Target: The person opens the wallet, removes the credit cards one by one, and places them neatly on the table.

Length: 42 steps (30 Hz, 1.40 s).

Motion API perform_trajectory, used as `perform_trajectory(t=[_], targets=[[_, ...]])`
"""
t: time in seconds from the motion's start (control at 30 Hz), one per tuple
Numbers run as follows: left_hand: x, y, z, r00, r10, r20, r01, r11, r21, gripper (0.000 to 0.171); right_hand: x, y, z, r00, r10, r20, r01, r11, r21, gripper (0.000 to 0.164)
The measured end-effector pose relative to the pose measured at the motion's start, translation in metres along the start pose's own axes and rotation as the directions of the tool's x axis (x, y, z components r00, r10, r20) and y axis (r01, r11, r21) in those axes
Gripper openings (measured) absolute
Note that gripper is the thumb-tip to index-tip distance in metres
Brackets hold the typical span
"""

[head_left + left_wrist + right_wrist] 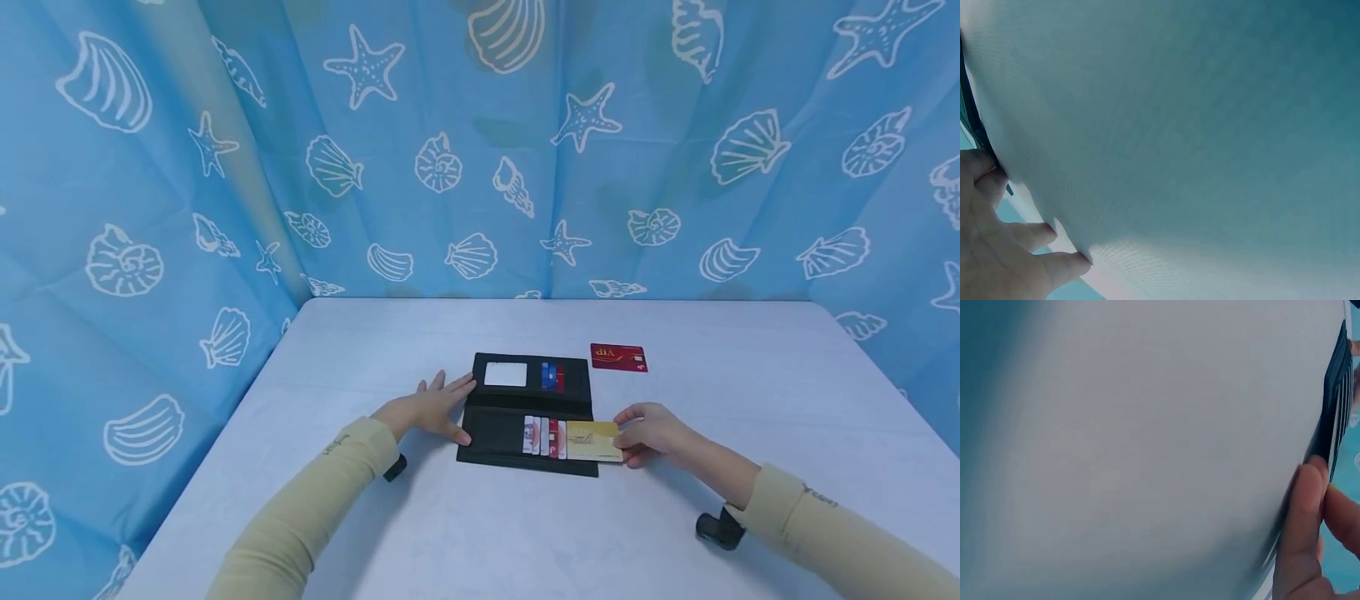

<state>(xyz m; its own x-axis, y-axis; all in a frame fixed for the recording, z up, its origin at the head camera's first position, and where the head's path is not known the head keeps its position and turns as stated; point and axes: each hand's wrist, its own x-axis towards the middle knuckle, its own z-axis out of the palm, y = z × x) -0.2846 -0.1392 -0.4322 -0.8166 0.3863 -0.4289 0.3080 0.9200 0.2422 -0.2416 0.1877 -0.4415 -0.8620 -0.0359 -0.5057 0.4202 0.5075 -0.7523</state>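
A black wallet [491, 429] lies unfolded on the table, a white panel [506, 374] and blue and red cards [552, 377] in its far half. Several overlapping cards [543, 437] sit in the slots of its near half. My right hand [654, 432] pinches the right end of a gold card [591, 440], whose left part overlaps the near half beside those cards. In the right wrist view, thumb and fingers [1307, 494] grip at the edge of the stack. My left hand [435, 408] rests spread at the wallet's left edge, fingertips touching it.
A red VIP card [618, 357] lies on the white table [360, 350], behind and right of the wallet. A blue curtain [420, 208] with white shell prints hangs behind and at the sides. Dark devices [720, 528] show under both wrists.
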Motion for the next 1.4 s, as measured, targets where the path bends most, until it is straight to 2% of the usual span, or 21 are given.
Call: perform_trajectory(t=[0.2,0.4,0.57,0.83,1.4], targets=[[0.001,-0.001,0.001,1.0,-0.007,-0.003,0.007,1.0,0.001,0.099,-0.01,0.012,-0.016,1.0,-0.016,0.012,0.016,1.0,0.011,0.049],[0.002,-0.004,0.002,1.0,-0.009,0.003,0.009,1.0,-0.01,0.1,-0.013,0.021,-0.031,0.999,-0.018,0.034,0.017,0.999,0.039,0.049],[0.001,-0.005,0.0,1.0,0.01,0.005,-0.01,1.0,-0.024,0.103,-0.014,0.025,-0.038,0.999,-0.022,0.043,0.02,0.999,0.049,0.05],[0.002,-0.004,0.002,1.0,0.001,-0.003,-0.001,1.0,-0.008,0.098,-0.016,0.029,-0.049,0.998,-0.041,0.054,0.038,0.998,0.059,0.049],[0.002,-0.002,0.001,1.0,0.001,0.0,-0.001,1.0,0.01,0.099,-0.013,0.035,-0.077,0.999,-0.048,0.019,0.047,0.997,0.06,0.051]])
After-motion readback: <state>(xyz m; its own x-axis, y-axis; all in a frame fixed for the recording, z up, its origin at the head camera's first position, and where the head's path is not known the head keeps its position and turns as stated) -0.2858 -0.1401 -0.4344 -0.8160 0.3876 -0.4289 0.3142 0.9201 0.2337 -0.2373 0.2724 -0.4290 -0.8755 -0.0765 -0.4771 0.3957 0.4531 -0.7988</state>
